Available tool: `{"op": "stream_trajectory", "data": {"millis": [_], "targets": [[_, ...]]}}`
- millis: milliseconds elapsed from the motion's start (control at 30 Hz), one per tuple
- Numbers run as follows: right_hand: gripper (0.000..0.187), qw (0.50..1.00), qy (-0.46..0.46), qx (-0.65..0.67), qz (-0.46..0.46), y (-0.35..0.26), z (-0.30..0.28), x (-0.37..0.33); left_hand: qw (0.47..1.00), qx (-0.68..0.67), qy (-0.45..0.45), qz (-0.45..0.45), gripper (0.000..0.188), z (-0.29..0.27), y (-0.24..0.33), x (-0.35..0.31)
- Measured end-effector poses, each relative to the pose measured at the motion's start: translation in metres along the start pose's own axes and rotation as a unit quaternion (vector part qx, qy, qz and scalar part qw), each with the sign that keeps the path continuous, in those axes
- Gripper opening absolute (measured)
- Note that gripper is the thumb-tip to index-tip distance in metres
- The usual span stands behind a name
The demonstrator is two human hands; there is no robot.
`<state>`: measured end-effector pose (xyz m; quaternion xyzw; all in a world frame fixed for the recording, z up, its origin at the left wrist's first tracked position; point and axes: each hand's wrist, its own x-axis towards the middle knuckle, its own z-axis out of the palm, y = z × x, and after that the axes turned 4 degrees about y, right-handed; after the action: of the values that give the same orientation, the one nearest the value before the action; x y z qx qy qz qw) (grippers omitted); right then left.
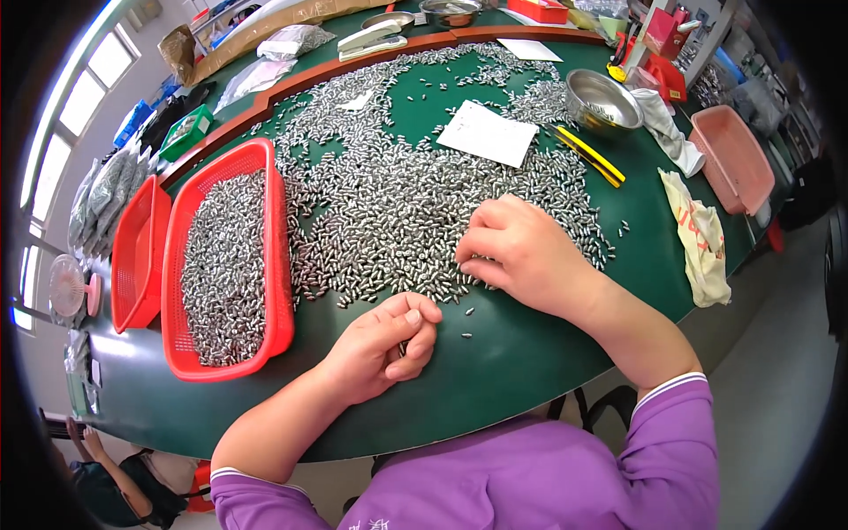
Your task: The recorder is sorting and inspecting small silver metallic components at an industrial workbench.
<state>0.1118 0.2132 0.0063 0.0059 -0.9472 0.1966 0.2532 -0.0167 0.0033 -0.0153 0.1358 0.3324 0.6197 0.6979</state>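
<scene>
A wide layer of small silvery, bullet-shaped metal pieces (380,221) covers much of the green table (495,371). My right hand (521,252) rests at the near right edge of this layer, its fingers bent and pressed together among the pieces. Whatever they pinch is hidden from view. Closer to me, my left hand (389,344) is curled closed just off the near edge of the layer, thumb over the fingers; its inside cannot be seen. To the left stands a red plastic basket (281,265) filled with the same metal pieces. Two loose pieces lie between my hands and the table's front.
Another red basket (132,256) stands farther left. White paper (488,132) lies on the pieces, near a yellow-and-black tool (592,157) and a steel bowl (604,99). At right are a pink tub (731,159) and a cloth bag (698,243). A wooden ledge (353,66) borders the far side.
</scene>
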Motion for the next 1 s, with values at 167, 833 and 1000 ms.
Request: {"op": "stream_trajectory", "data": {"millis": [167,833,1000], "targets": [[0.010,0.999,-0.019,0.021,0.031,-0.003,-0.016,0.001,1.000,0.007,0.025,-0.009,0.017,-0.003,0.002,0.002],[0.018,0.990,0.016,0.110,-0.087,-0.016,0.000,0.002,0.999,0.025,0.033,-0.008,0.011,0.002,-0.003,0.001],[0.017,0.984,0.007,0.152,-0.098,-0.023,0.005,0.003,0.998,0.034,0.043,-0.002,0.010,0.003,-0.004,0.000]]}}
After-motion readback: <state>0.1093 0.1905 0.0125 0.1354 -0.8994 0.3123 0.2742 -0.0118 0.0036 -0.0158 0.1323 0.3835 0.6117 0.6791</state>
